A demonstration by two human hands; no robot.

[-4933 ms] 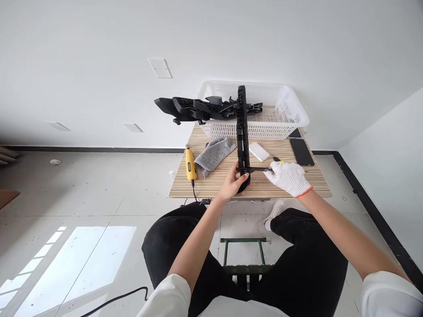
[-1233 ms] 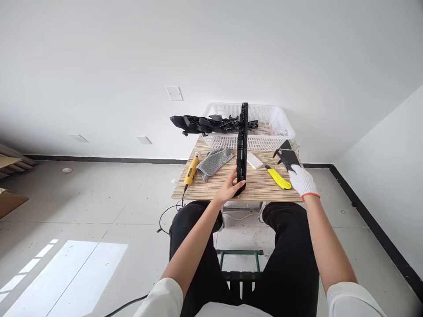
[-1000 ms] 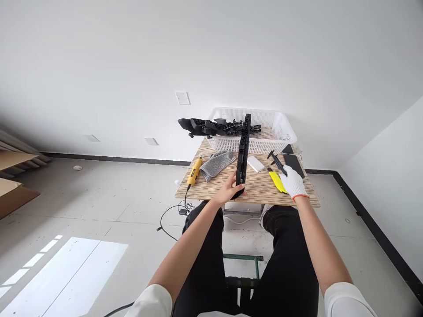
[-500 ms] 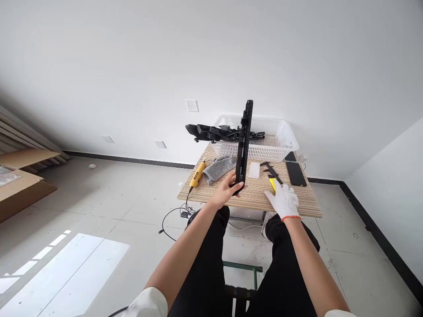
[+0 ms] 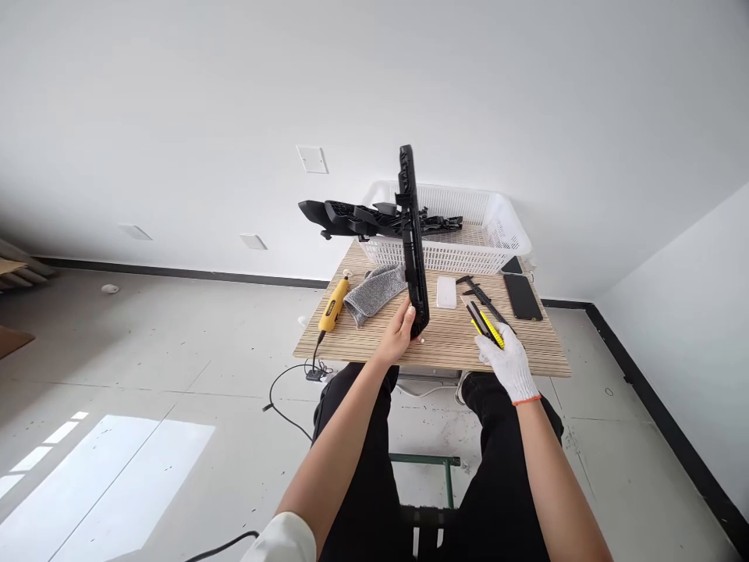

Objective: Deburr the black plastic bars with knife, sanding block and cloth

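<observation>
A person sitting at a wood-grained table (image 5: 433, 341) is gripping a long black plastic part (image 5: 413, 242) in the bare left hand (image 5: 398, 336), fingers closing around its lower end. The part is standing nearly upright at the centre of the frame, leaning slightly left at the top; whether its foot is touching the tabletop cannot be told. Right of centre, the gloved right hand (image 5: 508, 363) is clasping a yellow-and-black utility knife (image 5: 487, 325), its tip pointing toward the upper left, just beside a black caliper (image 5: 484, 299). Behind, more black parts (image 5: 345, 218) are jutting over the left side of a white basket (image 5: 468, 256).

The risk is lying with the knife: a pale sliver at its tip may be exposed blade, and a slip on the hard plastic could be cutting the ungloved hand. With only one end being held, the tall part could also be twisting or tipping.

A dark label is showing on the yellow rotary tool (image 5: 335, 304) at left, its lettering too small to read; no other brand or writing is standing out legibly.
</observation>
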